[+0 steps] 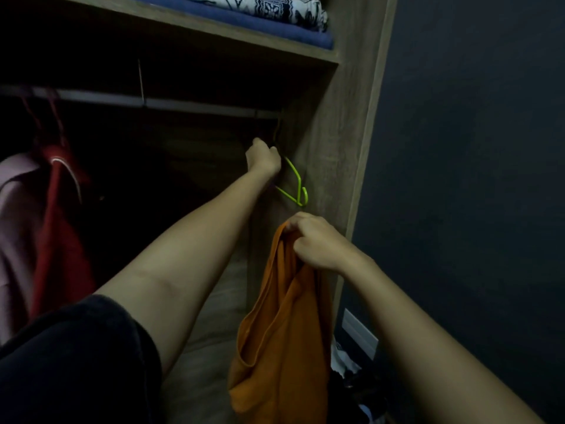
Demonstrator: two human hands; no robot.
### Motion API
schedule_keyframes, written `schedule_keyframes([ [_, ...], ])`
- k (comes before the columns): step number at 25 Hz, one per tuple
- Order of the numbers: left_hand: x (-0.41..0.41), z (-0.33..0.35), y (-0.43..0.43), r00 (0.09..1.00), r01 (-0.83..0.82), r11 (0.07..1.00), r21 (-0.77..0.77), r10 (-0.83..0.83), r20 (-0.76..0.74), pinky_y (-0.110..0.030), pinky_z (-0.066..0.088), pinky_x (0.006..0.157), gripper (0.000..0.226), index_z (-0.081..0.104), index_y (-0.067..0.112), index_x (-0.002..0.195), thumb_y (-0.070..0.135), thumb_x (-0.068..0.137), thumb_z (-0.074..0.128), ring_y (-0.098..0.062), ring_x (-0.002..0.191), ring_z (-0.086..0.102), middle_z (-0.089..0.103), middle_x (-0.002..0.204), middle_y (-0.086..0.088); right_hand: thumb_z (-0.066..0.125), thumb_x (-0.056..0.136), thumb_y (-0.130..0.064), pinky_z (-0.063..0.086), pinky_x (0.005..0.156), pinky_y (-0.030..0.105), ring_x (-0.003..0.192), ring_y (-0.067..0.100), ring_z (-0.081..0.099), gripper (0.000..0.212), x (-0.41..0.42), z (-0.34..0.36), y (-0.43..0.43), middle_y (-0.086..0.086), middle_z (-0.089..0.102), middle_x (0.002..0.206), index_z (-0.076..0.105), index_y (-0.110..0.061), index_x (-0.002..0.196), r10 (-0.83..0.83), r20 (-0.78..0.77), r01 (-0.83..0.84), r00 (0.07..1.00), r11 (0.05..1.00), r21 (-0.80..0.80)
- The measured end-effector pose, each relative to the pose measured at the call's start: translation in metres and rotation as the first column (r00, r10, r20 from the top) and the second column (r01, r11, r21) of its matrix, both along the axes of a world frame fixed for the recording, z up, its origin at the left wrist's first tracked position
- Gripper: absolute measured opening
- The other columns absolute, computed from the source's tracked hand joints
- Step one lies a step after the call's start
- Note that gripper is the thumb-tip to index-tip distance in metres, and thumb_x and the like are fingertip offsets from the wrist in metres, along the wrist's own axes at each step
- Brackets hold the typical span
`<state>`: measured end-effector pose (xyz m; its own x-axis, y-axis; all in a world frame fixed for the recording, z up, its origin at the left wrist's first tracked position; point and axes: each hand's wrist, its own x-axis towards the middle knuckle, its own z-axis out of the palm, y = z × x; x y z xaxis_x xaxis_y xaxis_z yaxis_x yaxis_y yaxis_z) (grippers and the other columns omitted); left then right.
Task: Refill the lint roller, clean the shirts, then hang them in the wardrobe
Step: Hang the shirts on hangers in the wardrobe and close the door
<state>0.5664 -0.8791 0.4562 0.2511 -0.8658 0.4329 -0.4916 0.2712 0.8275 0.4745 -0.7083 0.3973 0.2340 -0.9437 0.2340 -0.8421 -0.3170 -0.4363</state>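
An orange shirt (284,325) hangs bunched from my right hand (318,243), which grips its top edge in front of the wardrobe's right wall. My left hand (264,156) reaches into the wardrobe and is closed on a lime-green hanger (295,185) that hangs against the right wall, below the right end of the grey rail (183,103). The hanger's upper part is hidden behind my hand. No lint roller is in view.
A red garment (61,228) and a pale pink one (15,240) hang at the left of the rail. Folded blue and patterned cloths (275,13) lie on the shelf above. A dark wall stands to the right, with clutter (351,371) on the floor.
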Motion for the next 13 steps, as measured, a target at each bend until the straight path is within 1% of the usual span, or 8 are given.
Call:
schedule_keyframes([
  [2,0.009,-0.004,0.016,0.998,-0.039,0.999,-0.026,0.038,-0.039,-0.033,0.043,0.094,0.036,0.048,0.000,0.126,0.021,0.098,0.045,-0.032,0.118,0.053,0.054,0.128,-0.020,0.043,0.079,0.003,0.043,0.096,0.038,0.114,0.027,0.049,0.035,0.003,-0.002,0.000,0.009,0.052,0.120,0.061,-0.008,0.107,-0.003,0.015,0.003,1.000,1.000,-0.002],
  [4,0.024,-0.023,0.031,0.993,-0.060,0.998,-0.009,0.059,-0.106,-0.035,0.050,0.089,0.032,0.052,0.003,0.117,0.027,0.097,0.046,-0.031,0.105,0.062,0.061,0.117,-0.018,0.042,0.078,0.003,0.043,0.098,0.039,0.115,0.028,0.050,0.038,0.010,-0.006,-0.001,0.011,0.053,0.123,0.062,-0.007,0.109,-0.015,0.002,0.015,1.000,1.000,0.002],
  [5,0.034,-0.037,0.042,0.989,-0.063,0.998,-0.026,0.059,-0.136,-0.037,0.053,0.085,0.028,0.053,0.006,0.110,0.029,0.097,0.046,-0.030,0.096,0.065,0.064,0.110,-0.017,0.042,0.077,0.003,0.042,0.099,0.040,0.116,0.029,0.050,0.038,0.015,-0.009,-0.001,0.012,0.053,0.123,0.062,-0.007,0.109,-0.018,-0.002,0.018,1.000,1.000,0.012],
  [7,0.057,-0.071,0.076,0.986,-0.075,0.989,-0.128,0.054,-0.157,-0.041,0.057,0.074,0.020,0.051,0.013,0.096,0.032,0.097,0.045,-0.026,0.078,0.068,0.066,0.088,-0.008,0.041,0.078,0.003,0.041,0.100,0.039,0.117,0.029,0.049,0.039,0.024,-0.015,0.001,0.012,0.053,0.124,0.063,-0.006,0.109,-0.012,0.009,0.012,1.000,0.999,0.043],
  [9,0.083,-0.106,0.116,0.989,-0.055,0.972,-0.230,0.021,-0.147,-0.038,0.058,0.063,0.018,0.052,0.015,0.090,0.030,0.098,0.045,-0.018,0.062,0.065,0.058,0.068,0.003,0.039,0.079,0.004,0.038,0.102,0.032,0.122,0.027,0.046,0.042,0.031,-0.020,0.002,0.012,0.050,0.128,0.060,-0.005,0.115,-0.007,0.050,0.004,0.999,0.997,0.072],
  [10,0.099,-0.121,0.136,0.990,-0.041,0.963,-0.268,0.003,-0.143,-0.035,0.058,0.059,0.016,0.053,0.015,0.090,0.028,0.098,0.046,-0.012,0.057,0.062,0.054,0.064,0.005,0.038,0.081,0.005,0.036,0.102,0.029,0.124,0.026,0.044,0.044,0.036,-0.021,0.004,0.011,0.048,0.131,0.057,-0.004,0.119,-0.008,0.083,0.001,0.996,0.996,0.087],
  [12,0.136,-0.144,0.169,0.988,-0.039,0.945,-0.325,-0.013,-0.157,-0.030,0.058,0.055,0.011,0.054,0.017,0.091,0.023,0.097,0.047,-0.006,0.051,0.058,0.053,0.061,0.005,0.036,0.082,0.008,0.039,0.096,0.028,0.122,0.025,0.045,0.047,0.048,-0.020,0.007,0.011,0.045,0.133,0.053,-0.004,0.124,-0.019,0.188,-0.004,0.982,0.993,0.120],
  [13,0.154,-0.151,0.182,0.987,-0.047,0.936,-0.350,-0.009,-0.158,-0.029,0.058,0.054,0.009,0.054,0.017,0.092,0.021,0.097,0.048,-0.003,0.050,0.056,0.052,0.060,0.005,0.035,0.082,0.009,0.044,0.086,0.025,0.114,0.024,0.049,0.049,0.054,-0.018,0.009,0.012,0.048,0.129,0.052,-0.005,0.125,-0.022,0.248,-0.014,0.969,0.990,0.143],
])
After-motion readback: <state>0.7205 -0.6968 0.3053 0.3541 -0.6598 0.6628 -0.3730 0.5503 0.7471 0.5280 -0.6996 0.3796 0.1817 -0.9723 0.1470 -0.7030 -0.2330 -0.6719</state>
